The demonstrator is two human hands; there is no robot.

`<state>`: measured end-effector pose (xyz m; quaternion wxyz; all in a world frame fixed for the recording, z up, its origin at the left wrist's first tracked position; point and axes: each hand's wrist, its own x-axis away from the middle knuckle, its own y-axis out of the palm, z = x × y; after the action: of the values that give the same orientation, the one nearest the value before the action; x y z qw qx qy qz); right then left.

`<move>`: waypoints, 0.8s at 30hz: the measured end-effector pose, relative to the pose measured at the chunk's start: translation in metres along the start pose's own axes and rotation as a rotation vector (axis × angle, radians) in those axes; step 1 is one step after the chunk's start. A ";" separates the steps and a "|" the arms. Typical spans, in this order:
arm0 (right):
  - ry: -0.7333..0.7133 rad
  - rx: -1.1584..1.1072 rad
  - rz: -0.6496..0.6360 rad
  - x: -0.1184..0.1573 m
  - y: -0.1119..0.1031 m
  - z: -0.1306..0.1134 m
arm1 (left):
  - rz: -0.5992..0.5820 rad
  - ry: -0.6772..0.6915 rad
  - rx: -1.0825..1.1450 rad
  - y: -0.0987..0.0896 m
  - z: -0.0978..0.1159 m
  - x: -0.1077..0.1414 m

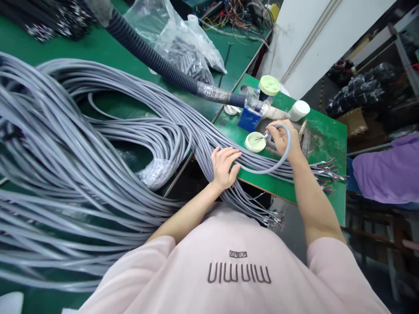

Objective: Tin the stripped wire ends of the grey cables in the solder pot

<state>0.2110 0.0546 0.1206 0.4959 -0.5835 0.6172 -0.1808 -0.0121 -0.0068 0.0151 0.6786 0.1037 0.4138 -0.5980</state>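
Note:
My right hand pinches a grey cable close to its stripped end, and the cable bends in a loop below the hand. Its thin coloured wires point left, over a small pale-green round tub; whether they touch what is inside I cannot tell. My left hand lies with fingers stretched out on a thick bundle of grey cables. Stripped ends of the bundle, with red and dark wires, lie at the right edge of the green table.
A ribbed dark hose crosses above the cables and ends near a blue box. A white jar and a green-lidded tub stand behind. A plastic bag lies further back. A person in a purple top sits at right.

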 end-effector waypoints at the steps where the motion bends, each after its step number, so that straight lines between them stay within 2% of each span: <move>1: -0.001 0.000 0.002 -0.003 0.002 -0.001 | 0.002 0.014 0.006 0.000 0.000 0.000; 3: -0.013 0.001 -0.001 -0.009 0.005 -0.004 | 0.006 0.037 0.015 0.000 -0.002 0.001; 10: -0.045 0.089 -0.135 -0.021 0.015 -0.003 | -0.011 0.030 0.009 0.001 -0.006 0.005; 14: -0.059 0.121 -0.124 -0.022 0.022 0.000 | 0.008 0.050 0.042 0.001 -0.006 0.005; 18: -0.077 0.133 -0.117 -0.023 0.026 0.003 | -0.028 0.015 0.037 0.001 -0.006 0.005; 21: -0.079 0.125 -0.079 -0.025 0.017 0.004 | -0.052 -0.009 0.022 0.001 -0.007 0.006; 24: -0.041 0.145 -0.006 -0.023 -0.006 0.010 | -0.045 -0.008 0.014 0.001 -0.008 0.007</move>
<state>0.2183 0.0774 0.1305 0.5489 -0.5513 0.5905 -0.2146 -0.0150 -0.0069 0.0048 0.6658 0.0968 0.4091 -0.6164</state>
